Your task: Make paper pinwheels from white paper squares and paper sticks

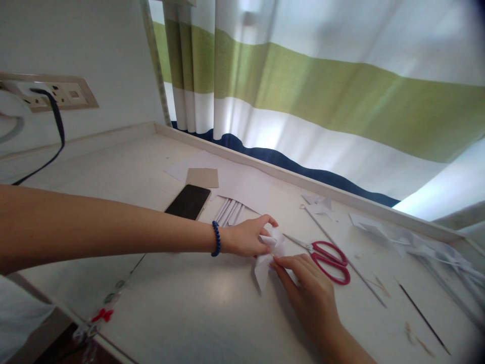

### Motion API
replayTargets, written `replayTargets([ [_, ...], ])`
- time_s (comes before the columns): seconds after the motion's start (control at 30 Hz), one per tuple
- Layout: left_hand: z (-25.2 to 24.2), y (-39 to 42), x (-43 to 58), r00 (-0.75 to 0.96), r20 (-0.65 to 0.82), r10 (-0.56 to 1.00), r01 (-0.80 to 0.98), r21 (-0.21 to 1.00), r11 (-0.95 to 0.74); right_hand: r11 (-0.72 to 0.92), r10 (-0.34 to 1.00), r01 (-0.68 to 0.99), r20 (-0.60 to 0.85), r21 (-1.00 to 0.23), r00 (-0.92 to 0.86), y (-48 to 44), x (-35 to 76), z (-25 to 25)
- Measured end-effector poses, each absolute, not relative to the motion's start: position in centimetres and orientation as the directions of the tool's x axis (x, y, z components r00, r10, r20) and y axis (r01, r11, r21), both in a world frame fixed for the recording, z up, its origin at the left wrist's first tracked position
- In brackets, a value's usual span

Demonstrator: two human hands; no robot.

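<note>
A folded white paper pinwheel point(262, 273) is held between both hands, just above the white tabletop. My left hand point(246, 236) reaches across from the left and is closed on the pinwheel's upper side, thumb and fingers curled round its blades. From the lower right, my right hand point(308, 288) pinches at the pinwheel's centre. Whether a small part sits between those fingertips is too small to tell. Red-handled scissors point(328, 260) lie right beside the right hand, blades pointing left toward the pinwheel.
Behind my left arm lie a black phone point(188, 201), a brown card point(202, 178), rolled paper sticks point(230, 212) and a white sheet point(242, 182). To the right are a long thin stick point(341, 253), more folded paper pinwheels point(401, 240) and a dark thin rod point(422, 314). A raised ledge point(265, 174) borders the back.
</note>
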State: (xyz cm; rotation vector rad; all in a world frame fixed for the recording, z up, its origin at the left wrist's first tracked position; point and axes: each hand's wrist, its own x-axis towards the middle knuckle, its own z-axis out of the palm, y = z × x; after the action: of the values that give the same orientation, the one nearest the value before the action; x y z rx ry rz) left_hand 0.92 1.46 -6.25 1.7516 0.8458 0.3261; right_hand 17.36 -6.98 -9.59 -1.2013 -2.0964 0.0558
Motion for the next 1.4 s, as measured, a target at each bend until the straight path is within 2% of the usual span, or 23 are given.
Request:
replayTargets([
  [0.17, -6.4, 1.3, 1.2, 0.71, -0.238, 0.663, 0.379, 0.922, -0.074, 0.57, 0.759, 0.748, 0.569, -0.341, -0.318, -7.0, 17.3, -9.6],
  [0.53, -6.4, 1.3, 0.9, 0.676, -0.211, 0.706, 0.41, 0.904, -0.122, 0.612, 0.713, 0.74, 0.599, -0.279, -0.364, -7.0, 17.4, -9.8],
  [0.8, -6.7, 1.3, 0.9, 0.654, -0.235, 0.719, 0.432, 0.896, -0.1, 0.611, 0.727, 0.742, 0.566, -0.275, -0.389, -7.0, 17.5, -10.1],
  [1.23, -7.3, 1.3, 1.3, 0.587, -0.436, 0.682, 0.389, 0.891, 0.235, 0.604, 0.729, 0.755, 0.559, -0.255, -0.395, -7.0, 17.5, -10.3],
  [1.4, -7.1, 1.7, 1.3, 0.626, -0.464, 0.627, 0.372, 0.884, 0.283, 0.607, 0.72, 0.761, 0.566, -0.231, -0.402, -7.1, 17.6, -10.3],
])
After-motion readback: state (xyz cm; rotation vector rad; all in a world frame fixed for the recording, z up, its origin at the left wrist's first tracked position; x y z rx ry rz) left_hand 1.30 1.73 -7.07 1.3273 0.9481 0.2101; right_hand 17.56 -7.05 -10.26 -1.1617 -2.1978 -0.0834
